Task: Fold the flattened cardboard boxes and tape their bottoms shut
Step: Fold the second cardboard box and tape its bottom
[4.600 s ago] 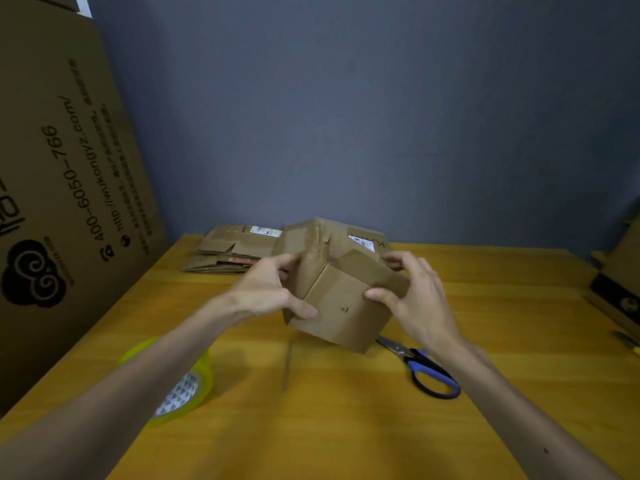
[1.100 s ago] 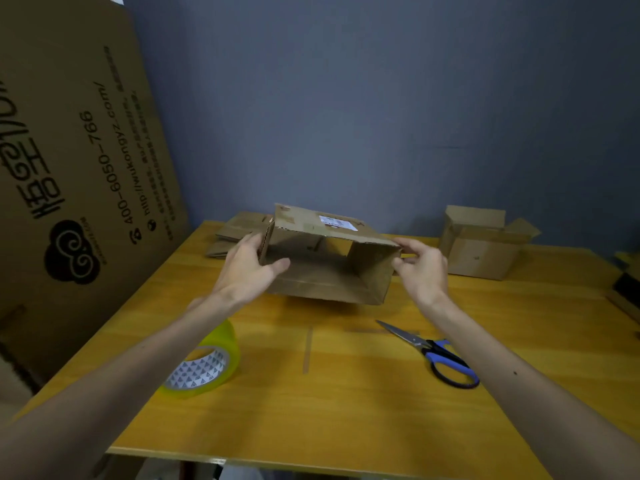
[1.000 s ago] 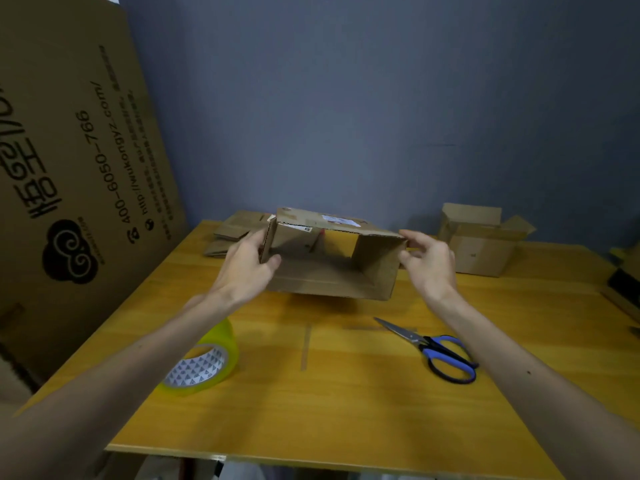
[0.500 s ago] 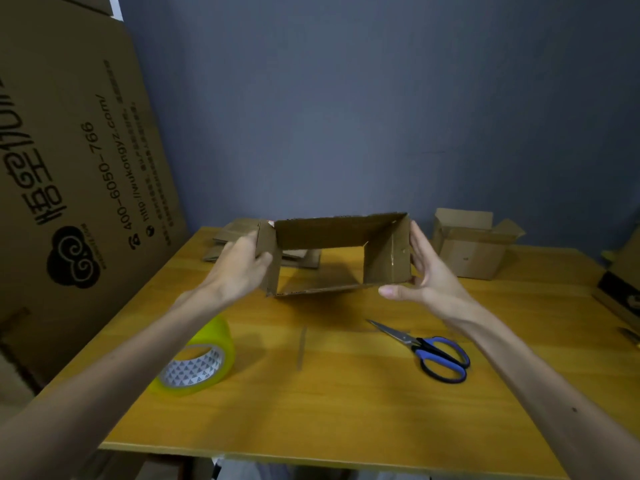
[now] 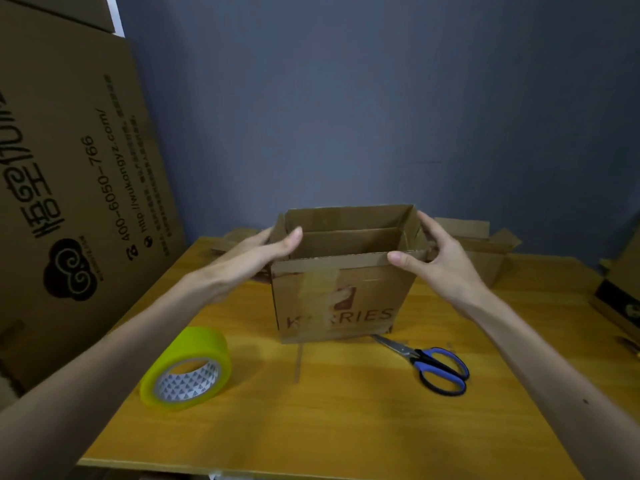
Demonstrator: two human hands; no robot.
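We hold the opened cardboard box point(image 5: 341, 292) upright on the table point(image 5: 346, 410), left hand point(image 5: 263, 247) and right hand point(image 5: 440, 258) gripping its sides, thumbs pressing the near rim. Nearer than the box, tape roll point(image 5: 188, 368) left, scissors point(image 5: 429, 365) right.

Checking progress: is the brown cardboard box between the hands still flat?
No. The brown cardboard box is opened into a box shape, its upper end open with flaps up. Bottom hidden: cannot tell.

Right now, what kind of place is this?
Probably a small packing or shipping station. A person's hands hold an open cardboard box on a wooden table, with a tape roll, scissors, and a big flattened carton against the wall.
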